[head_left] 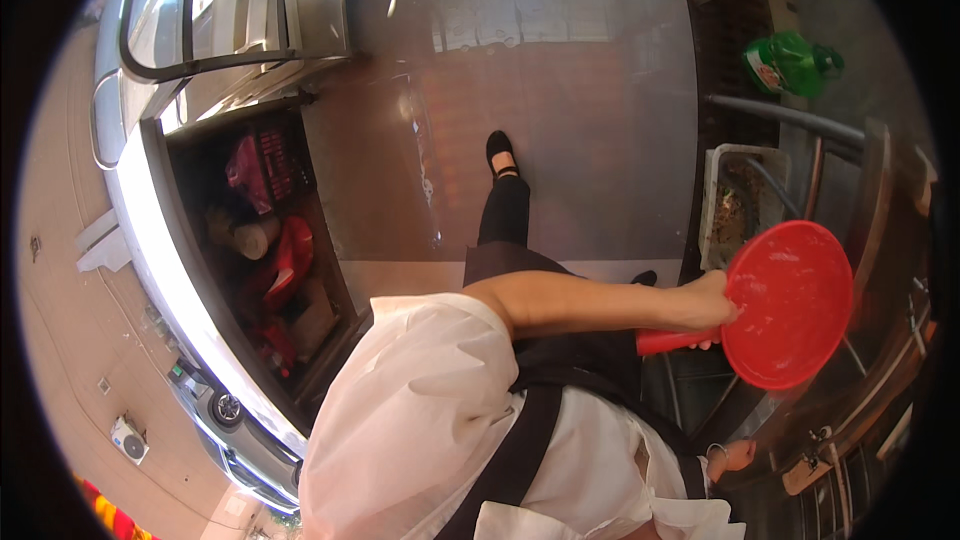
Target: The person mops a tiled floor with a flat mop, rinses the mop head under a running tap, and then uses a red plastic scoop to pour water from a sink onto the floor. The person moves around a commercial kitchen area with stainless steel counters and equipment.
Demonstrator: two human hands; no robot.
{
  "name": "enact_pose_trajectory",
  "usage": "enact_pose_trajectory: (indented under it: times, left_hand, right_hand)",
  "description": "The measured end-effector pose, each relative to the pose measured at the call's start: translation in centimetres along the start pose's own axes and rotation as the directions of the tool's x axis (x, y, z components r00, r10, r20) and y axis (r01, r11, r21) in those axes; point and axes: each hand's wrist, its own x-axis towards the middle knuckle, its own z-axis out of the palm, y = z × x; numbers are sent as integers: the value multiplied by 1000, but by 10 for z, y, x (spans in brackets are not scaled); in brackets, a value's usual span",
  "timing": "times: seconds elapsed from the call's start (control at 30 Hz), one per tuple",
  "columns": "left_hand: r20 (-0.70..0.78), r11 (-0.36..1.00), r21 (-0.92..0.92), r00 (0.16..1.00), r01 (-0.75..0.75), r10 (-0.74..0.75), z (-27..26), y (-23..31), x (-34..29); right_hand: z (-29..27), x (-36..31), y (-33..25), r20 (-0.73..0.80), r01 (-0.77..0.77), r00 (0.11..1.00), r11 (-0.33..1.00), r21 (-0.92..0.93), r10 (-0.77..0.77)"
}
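Observation:
My left arm stretches across my body to the right. My left hand (708, 306) is closed around the neck of a red plastic dipper (788, 305). The dipper has a wide round bowl, and its short handle sticks out below my wrist. The bowl is tilted, with its broad round face showing. Lower down, near the wooden edge at my right side, is my right hand (738, 455), with a bracelet at the wrist. Its fingers look curled, but what they hold, if anything, is hidden.
A grey wet floor (560, 160) lies ahead. A metal-framed cart (240, 60) stands at the far left, near a dark shelf holding a red basket (262, 168) and other red things. To the right are a green plastic bottle (790, 64), a pale bin (715, 230) and metal bars.

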Motion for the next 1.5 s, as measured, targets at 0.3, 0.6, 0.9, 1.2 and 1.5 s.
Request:
enact_pose_trajectory:
  times: [0.3,0.6,0.9,1.2,1.5]
  left_hand:
    - [-357,417,-847,934,-329,11,-597,-78,-119]
    - [-538,277,-808,843,-520,14,-809,-64,-185]
    - [-669,670,-643,699,-372,-254,-589,-9,-115]
    - [-768,820,-419,634,-390,-91,-253,107,-74]
    - [-533,878,19,739,-478,413,-28,185,-67]
  right_hand:
    - [102,-185,-179,171,304,951,890,-341,-259]
    - [144,-244,-278,582,545,632,827,137,-512]
    - [121,-380,-445,440,619,-143,267,738,-886]
    - [59,-336,-493,659,-63,-274,697,714,-700]
    - [-51,-252,-466,344,-836,-402,494,241,-848]
